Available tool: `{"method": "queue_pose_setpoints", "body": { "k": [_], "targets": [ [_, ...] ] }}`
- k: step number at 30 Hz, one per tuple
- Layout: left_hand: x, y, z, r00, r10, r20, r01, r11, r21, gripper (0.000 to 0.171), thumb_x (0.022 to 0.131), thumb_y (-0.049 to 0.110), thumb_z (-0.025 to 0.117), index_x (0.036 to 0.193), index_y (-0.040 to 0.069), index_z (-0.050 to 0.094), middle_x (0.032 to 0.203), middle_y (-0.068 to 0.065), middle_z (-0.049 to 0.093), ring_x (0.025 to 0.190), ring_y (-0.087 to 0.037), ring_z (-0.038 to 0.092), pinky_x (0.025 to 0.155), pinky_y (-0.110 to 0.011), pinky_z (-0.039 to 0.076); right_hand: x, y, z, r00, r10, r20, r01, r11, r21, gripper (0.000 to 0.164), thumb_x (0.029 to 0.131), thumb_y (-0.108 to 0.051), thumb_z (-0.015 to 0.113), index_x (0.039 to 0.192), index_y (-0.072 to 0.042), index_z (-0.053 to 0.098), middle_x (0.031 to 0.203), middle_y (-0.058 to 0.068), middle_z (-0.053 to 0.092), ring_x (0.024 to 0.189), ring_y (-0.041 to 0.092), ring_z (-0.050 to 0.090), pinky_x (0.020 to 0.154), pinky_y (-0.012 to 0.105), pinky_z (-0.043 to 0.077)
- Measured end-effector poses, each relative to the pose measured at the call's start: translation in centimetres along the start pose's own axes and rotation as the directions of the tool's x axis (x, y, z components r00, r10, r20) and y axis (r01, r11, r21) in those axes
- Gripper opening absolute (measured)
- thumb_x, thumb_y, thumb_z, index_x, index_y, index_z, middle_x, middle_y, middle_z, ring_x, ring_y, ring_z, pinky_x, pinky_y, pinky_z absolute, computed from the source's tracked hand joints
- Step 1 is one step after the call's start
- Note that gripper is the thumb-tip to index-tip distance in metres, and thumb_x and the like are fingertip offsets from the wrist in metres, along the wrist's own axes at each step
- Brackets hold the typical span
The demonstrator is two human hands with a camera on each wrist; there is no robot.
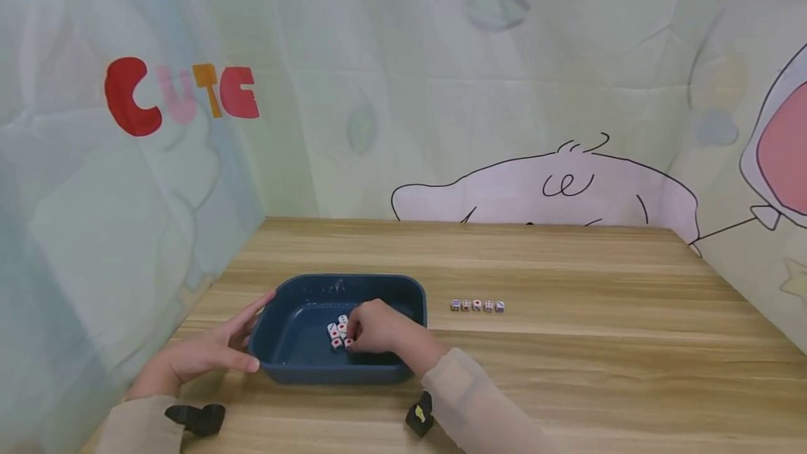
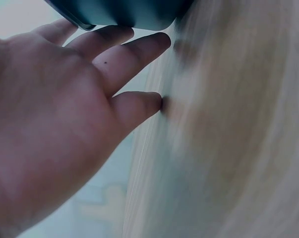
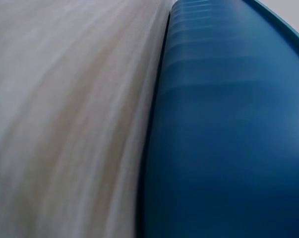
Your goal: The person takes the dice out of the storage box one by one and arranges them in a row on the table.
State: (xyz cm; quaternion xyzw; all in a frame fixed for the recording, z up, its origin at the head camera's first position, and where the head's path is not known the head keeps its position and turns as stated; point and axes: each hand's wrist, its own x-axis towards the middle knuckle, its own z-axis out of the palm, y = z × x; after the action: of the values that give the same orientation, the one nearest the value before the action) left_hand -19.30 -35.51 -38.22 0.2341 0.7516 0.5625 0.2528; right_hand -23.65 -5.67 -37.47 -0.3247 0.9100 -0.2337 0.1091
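Note:
A dark blue rectangular tray (image 1: 334, 374) stands on the wooden table, with several white dice (image 1: 337, 333) bunched on its floor. My left hand (image 1: 211, 354) rests against the tray's left side, its fingers spread and fairly straight and the thumb at the near left corner. In the left wrist view, the fingertips (image 2: 156, 40) lie close against the tray's wall (image 2: 124, 12). Inside the tray, my right hand (image 1: 381, 328) bends its fingers down and pinches a die (image 1: 349, 344) at the right edge of the bunch. The right wrist view has only the tray's outer wall (image 3: 228, 139), with the hand hidden.
Several dice (image 1: 478, 305) stand in a straight row on the table (image 1: 567, 356), right of the tray. A printed cloth (image 1: 328, 90) hangs behind the table and along both sides. Black wrist-mounted pieces (image 1: 200, 420) show at both sleeves, low over the table.

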Motion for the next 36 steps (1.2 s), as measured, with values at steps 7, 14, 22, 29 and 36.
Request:
{"method": "queue_pose_setpoints", "body": {
  "k": [7,14,22,29,36],
  "targets": [
    [0.1,0.0,0.0,0.999,-0.024,-0.026,0.025,0.999,0.028,0.106,0.087,0.011,0.067,0.153,0.016,-0.016,0.153,-0.037,0.001,0.123,-0.005,0.04,0.094,-0.021,0.039,0.0,0.1,0.1,1.0,0.007,0.011,-0.007,1.0,-0.01,0.006,0.082,-0.013,0.075,0.081,-0.01,0.071,0.069,-0.007,0.057,0.064,0.006,0.05,0.061,0.018,0.041],
    [0.1,0.0,-0.1,1.0,-0.011,-0.019,0.011,1.0,0.027,0.105,0.087,0.011,0.066,0.153,0.017,-0.015,0.152,-0.038,0.002,0.124,-0.009,0.039,0.094,-0.021,0.039,-0.1,0.0,0.0,1.0,0.008,0.014,-0.008,1.0,-0.006,0.006,0.082,-0.013,0.075,0.081,-0.01,0.071,0.069,-0.007,0.058,0.065,0.007,0.05,0.061,0.019,0.042],
    [0.0,-0.1,-0.1,1.0,0.001,-0.015,0.0,1.0,0.029,0.105,0.087,0.01,0.066,0.153,0.016,-0.015,0.152,-0.039,0.002,0.123,-0.008,0.04,0.094,-0.021,0.039,-0.2,0.1,0.0,1.0,0.008,0.016,-0.008,1.0,0.001,0.006,0.082,-0.014,0.076,0.081,-0.01,0.071,0.07,-0.006,0.059,0.066,0.007,0.051,0.062,0.019,0.042],
    [0.0,-0.1,0.0,1.0,-0.011,-0.021,0.011,0.999,0.043,0.105,0.088,0.012,0.066,0.153,0.016,-0.015,0.152,-0.038,0.001,0.124,-0.01,0.038,0.093,-0.021,0.039,-0.6,0.2,-0.8,1.0,0.014,-0.007,-0.013,0.998,0.062,0.007,0.082,-0.015,0.075,0.081,-0.012,0.069,0.071,-0.007,0.059,0.066,0.006,0.052,0.062,0.019,0.044],
    [-0.1,-0.2,-0.1,1.0,-0.003,-0.019,0.003,0.999,0.039,0.104,0.088,0.013,0.066,0.154,0.018,-0.015,0.153,-0.038,0.0,0.125,-0.013,0.037,0.093,-0.022,0.04,-1.5,1.0,-2.4,0.998,-0.029,-0.057,0.035,0.994,0.107,0.01,0.082,-0.017,0.077,0.084,-0.012,0.069,0.075,-0.007,0.062,0.068,0.005,0.055,0.063,0.019,0.046]
  ]
}}
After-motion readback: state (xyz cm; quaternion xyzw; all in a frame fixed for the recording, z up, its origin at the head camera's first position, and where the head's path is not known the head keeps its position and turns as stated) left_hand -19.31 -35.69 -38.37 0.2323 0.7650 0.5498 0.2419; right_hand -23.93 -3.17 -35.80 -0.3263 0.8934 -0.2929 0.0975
